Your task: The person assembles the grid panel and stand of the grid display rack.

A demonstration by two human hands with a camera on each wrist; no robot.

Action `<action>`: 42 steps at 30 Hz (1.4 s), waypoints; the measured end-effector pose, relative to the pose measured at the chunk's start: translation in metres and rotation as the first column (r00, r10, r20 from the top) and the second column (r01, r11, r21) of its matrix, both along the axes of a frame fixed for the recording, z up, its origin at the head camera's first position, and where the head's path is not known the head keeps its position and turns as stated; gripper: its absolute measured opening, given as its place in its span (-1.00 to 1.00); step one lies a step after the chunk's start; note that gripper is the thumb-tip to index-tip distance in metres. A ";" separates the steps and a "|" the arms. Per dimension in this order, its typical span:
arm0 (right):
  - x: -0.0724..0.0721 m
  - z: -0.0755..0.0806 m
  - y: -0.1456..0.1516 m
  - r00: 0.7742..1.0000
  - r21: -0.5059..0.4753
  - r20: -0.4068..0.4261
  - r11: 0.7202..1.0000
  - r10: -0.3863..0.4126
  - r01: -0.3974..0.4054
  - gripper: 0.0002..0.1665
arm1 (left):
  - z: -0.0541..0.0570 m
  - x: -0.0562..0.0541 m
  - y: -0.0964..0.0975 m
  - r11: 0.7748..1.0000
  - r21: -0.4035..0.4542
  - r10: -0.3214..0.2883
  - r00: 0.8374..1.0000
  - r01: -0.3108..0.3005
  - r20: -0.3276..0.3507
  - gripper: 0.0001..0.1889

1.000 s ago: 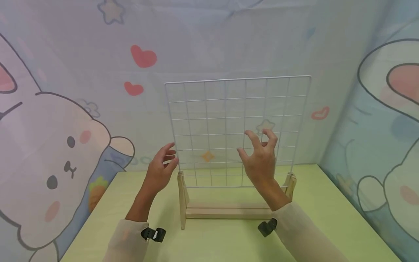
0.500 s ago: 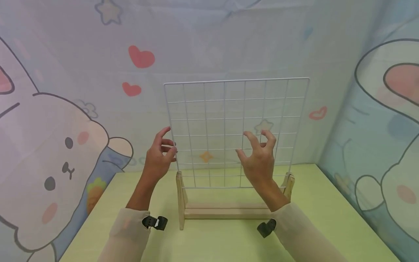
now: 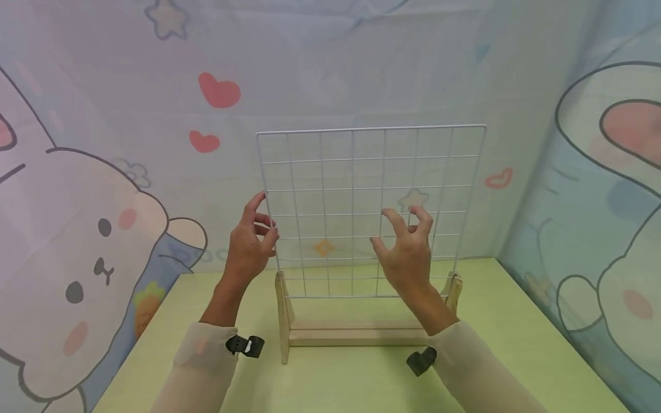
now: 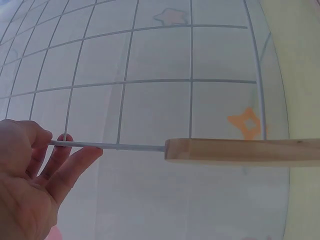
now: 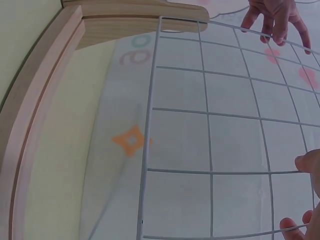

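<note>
A white wire grid panel [image 3: 352, 195] stands upright in a wooden stand [image 3: 361, 337] on the table. At its left edge, my left hand [image 3: 249, 244] pinches the side wire [image 4: 117, 146], the thumb in front and some fingertips behind, just above the stand's upright. Before the panel's right half hovers my right hand [image 3: 410, 257], thumb and fingers spread and bent like a loose claw. In the right wrist view its thumb [image 5: 306, 162] lies close to a crossing of wires; whether it touches them I cannot tell. Nothing is seen held in that hand.
The pale yellow-green table [image 3: 351, 378] reaches back to a cloth backdrop [image 3: 361, 63] printed with hearts, stars and rabbits. Similar printed cloth [image 3: 619, 229] hangs at the right. Each cuff carries a small black device [image 3: 245, 346].
My left hand has risen along the panel's left edge, and its fingers have come onto the side wire. The right hand keeps its pose. The whole view shifts slightly.
</note>
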State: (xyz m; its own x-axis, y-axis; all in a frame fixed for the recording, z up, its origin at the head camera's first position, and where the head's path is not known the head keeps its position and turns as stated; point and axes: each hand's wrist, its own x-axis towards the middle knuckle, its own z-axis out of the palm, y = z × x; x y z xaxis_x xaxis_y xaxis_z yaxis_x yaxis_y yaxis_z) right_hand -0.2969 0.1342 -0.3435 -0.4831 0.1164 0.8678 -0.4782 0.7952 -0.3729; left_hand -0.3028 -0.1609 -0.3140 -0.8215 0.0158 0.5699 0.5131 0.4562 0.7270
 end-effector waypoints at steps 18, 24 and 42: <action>0.010 0.020 0.055 0.992 -0.158 -0.122 0.987 -0.019 -0.001 -0.44 | 0.001 -0.001 0.003 1.000 -0.007 0.026 0.999 -0.026 -0.020 -0.30; 0.008 0.030 0.083 0.999 -0.276 -0.052 0.961 -0.001 -0.013 -0.14 | 0.002 0.000 -0.002 0.999 -0.011 0.036 0.999 -0.036 -0.016 -0.30; 0.001 0.033 0.126 0.944 -0.155 0.215 0.964 0.248 -0.218 0.07 | 0.001 0.002 -0.006 0.999 -0.034 0.027 1.000 -0.026 0.007 -0.29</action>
State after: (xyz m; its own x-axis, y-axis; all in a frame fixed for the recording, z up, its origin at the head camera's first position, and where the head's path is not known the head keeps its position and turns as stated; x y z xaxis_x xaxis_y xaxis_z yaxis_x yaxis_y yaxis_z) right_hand -0.2958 0.2600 -0.3109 -0.6951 0.0785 0.7146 -0.5333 0.6103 -0.5857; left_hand -0.3012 -0.1668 -0.3129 -0.8262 0.0134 0.5632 0.4951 0.4943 0.7145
